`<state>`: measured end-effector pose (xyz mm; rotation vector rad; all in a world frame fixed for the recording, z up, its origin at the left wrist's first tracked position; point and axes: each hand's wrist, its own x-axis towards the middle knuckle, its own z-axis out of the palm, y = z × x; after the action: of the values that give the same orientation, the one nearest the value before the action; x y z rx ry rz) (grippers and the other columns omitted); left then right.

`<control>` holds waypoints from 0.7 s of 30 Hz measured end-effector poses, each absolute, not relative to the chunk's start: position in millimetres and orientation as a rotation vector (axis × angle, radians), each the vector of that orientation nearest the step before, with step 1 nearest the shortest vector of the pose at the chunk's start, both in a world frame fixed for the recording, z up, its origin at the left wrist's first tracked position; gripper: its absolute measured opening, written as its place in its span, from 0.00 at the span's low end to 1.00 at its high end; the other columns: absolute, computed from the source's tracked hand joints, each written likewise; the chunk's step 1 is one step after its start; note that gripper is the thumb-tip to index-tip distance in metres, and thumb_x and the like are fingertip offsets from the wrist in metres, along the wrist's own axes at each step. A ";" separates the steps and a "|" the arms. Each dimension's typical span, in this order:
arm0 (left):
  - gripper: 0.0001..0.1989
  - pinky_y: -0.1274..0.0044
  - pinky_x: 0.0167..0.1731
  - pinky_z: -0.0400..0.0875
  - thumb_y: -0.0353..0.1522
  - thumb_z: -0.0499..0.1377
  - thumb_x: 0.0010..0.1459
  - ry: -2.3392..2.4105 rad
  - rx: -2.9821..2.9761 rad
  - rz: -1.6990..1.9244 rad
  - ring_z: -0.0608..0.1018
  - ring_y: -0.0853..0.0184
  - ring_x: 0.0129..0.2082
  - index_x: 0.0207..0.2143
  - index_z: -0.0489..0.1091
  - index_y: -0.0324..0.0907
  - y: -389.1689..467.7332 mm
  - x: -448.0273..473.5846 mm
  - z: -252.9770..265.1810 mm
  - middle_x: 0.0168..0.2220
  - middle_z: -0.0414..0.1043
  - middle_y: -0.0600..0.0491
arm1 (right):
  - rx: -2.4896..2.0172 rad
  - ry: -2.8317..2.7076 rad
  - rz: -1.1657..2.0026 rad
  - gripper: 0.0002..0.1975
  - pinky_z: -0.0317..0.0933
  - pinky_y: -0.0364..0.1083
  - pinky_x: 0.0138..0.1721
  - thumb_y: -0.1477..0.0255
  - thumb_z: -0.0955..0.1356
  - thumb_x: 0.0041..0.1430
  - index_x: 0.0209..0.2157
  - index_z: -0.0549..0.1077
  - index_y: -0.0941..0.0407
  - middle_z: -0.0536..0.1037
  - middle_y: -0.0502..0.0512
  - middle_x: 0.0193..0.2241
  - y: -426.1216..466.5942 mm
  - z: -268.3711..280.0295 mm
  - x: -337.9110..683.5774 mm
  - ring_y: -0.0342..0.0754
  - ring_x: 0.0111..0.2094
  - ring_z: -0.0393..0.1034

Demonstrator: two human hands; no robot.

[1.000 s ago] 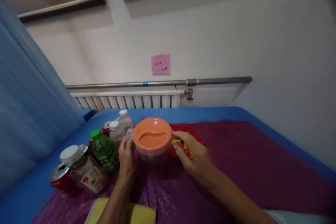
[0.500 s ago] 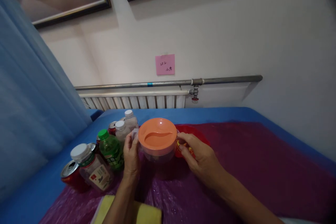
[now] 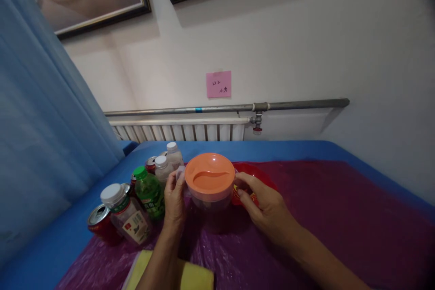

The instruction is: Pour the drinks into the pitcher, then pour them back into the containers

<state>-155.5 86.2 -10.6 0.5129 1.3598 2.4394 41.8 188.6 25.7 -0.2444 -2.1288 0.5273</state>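
Note:
A round, see-through bowl with an orange lid (image 3: 210, 173) is held level in front of me, two handles on its sides. My left hand (image 3: 175, 199) is closed around the pale lilac handle (image 3: 180, 172) at its left. On the opposite side, the thumb and fingers of my right hand (image 3: 267, 201) pinch at the bowl's other handle, which is mostly hidden by them. Behind my right fingers lies a red dish (image 3: 263, 174) with yellow marks. The lid sits on the bowl, and a wavy hollow crosses its top.
To the left stand a clear bottle with a white cap (image 3: 131, 219), a green bottle (image 3: 149, 195), smaller white-capped bottles (image 3: 163, 170) and red cans (image 3: 103, 224). A yellow cloth (image 3: 195, 276) lies in front. Purple plastic sheeting (image 3: 322, 217) covers the blue surface (image 3: 295, 147); a blue curtain (image 3: 50, 99) hangs left.
The whole scene has shifted slightly right in view. Both hands keep the same hold on the lidded bowl, with no clear movement against the table.

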 end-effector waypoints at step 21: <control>0.16 0.78 0.39 0.67 0.41 0.68 0.47 1.306 0.505 2.462 0.75 0.69 0.35 0.36 0.74 0.42 86.7 -160.8 -14.8 0.35 0.76 0.56 | -0.289 -2.170 0.535 0.17 0.75 0.49 0.45 0.76 0.61 0.65 0.54 0.68 0.53 0.81 0.59 0.46 188.2 21.9 41.8 0.48 0.41 0.79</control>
<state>-160.8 86.7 -14.8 0.5049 1.3059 2.4624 41.8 188.2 21.9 -0.2887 -2.1700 0.5349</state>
